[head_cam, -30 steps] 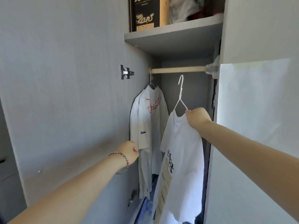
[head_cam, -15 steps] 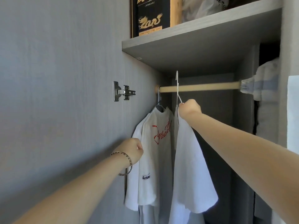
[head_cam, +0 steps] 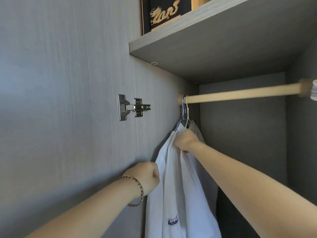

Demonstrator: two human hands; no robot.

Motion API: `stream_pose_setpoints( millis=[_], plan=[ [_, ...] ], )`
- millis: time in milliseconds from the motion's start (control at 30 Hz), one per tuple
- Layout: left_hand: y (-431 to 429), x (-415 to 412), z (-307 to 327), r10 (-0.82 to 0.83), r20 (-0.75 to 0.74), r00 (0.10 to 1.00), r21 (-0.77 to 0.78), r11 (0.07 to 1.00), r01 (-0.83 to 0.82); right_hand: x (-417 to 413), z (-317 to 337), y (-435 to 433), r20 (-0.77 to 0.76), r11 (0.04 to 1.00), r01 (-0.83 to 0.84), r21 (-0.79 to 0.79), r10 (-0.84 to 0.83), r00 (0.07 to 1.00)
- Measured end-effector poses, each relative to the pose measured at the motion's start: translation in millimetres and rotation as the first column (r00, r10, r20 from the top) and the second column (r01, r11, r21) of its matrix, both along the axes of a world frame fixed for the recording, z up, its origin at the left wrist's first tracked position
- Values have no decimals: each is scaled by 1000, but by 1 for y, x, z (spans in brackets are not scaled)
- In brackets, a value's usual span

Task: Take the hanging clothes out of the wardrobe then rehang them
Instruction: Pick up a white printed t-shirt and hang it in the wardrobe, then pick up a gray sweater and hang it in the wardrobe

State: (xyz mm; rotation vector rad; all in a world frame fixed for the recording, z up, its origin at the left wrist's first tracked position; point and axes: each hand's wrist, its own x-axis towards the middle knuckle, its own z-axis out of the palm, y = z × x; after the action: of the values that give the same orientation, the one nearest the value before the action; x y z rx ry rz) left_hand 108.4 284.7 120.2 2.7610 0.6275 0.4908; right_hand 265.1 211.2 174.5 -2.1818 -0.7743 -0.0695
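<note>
A wooden rail (head_cam: pixel 240 93) runs across the wardrobe under a grey shelf. Two hangers hook over its far left end: a dark one and a white wire hanger (head_cam: pixel 187 109). Two white T-shirts hang from them, pressed together; the left shirt (head_cam: pixel 169 194) carries a small blue label, the right shirt (head_cam: pixel 193 194) hangs next to it. My right hand (head_cam: pixel 186 140) is closed on the shoulder of the right shirt just below the hooks. My left hand (head_cam: pixel 147 176), with a braided bracelet, is fisted on the left shirt's sleeve edge.
The open wardrobe door with a metal hinge (head_cam: pixel 133 107) stands close on the left. The shelf (head_cam: pixel 214 36) above holds a black box with a gold dragon (head_cam: pixel 163 14). A pale striped cloth (head_cam: pixel 314 90) hangs at the rail's right end.
My right hand has carried the white hanger up and hooked it over the rail next to the first shirt, then slid down onto the shirt's shoulder. The view has moved closer and upward.
</note>
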Motion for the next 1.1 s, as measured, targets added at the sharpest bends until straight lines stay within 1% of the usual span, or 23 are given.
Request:
stream_pose_setpoints(
  millis=[67, 100, 167, 267, 333, 400, 467, 533, 667, 733, 833, 933, 1000, 1100],
  plan=[
    [-1, 0, 1, -8, -33, 999, 28, 1000, 9, -2, -5, 3, -156, 991, -89, 99, 104, 982],
    [-1, 0, 1, -12, -46, 999, 33, 999, 14, -4, -8, 0, -202, 985, -100, 138, 127, 971],
    [-2, -2, -3, -23, -88, 996, 40, 999, 27, -13, -18, -12, -237, 979, -76, 191, 121, 964],
    [-6, -6, -21, -69, -159, 985, 48, 996, 78, -34, -46, -41, -347, 967, 25, 255, 67, 936],
    [-13, -11, -35, -109, -221, 969, 52, 991, 123, -55, -71, -64, -379, 980, 75, 185, 0, 926],
    [-26, -18, -51, -165, -256, 953, 42, 983, 181, -78, -99, -91, -360, 993, 111, 41, -89, 929],
    [-44, -30, -68, -253, -281, 926, 28, 962, 271, -110, -129, -122, -346, 986, 148, -71, -163, 924],
    [-70, -44, -85, -353, -305, 884, 7, 928, 373, -146, -158, -158, -353, 971, 193, -141, -231, 906],
    [-139, -80, -122, -554, -356, 753, -36, 813, 581, -223, -209, -242, -336, 899, 342, -272, -422, 842],
    [-180, -99, -142, -640, -373, 672, -63, 740, 670, -267, -232, -288, -336, 843, 435, -317, -528, 780],
    [-252, -133, -177, -743, -398, 538, -114, 622, 775, -344, -267, -359, -351, 743, 558, -368, -667, 657],
    [-332, -177, -217, -822, -421, 384, -194, 495, 847, -432, -300, -428, -330, 619, 628, -472, -784, 525],
    [-387, -215, -241, -860, -442, 255, -240, 387, 890, -496, -320, -471, -334, 541, 670, -509, -841, 425],
    [-466, -288, -272, -883, -467, 55, -300, 217, 929, -597, -348, -526, -351, 399, 739, -543, -907, 232]
  ],
)
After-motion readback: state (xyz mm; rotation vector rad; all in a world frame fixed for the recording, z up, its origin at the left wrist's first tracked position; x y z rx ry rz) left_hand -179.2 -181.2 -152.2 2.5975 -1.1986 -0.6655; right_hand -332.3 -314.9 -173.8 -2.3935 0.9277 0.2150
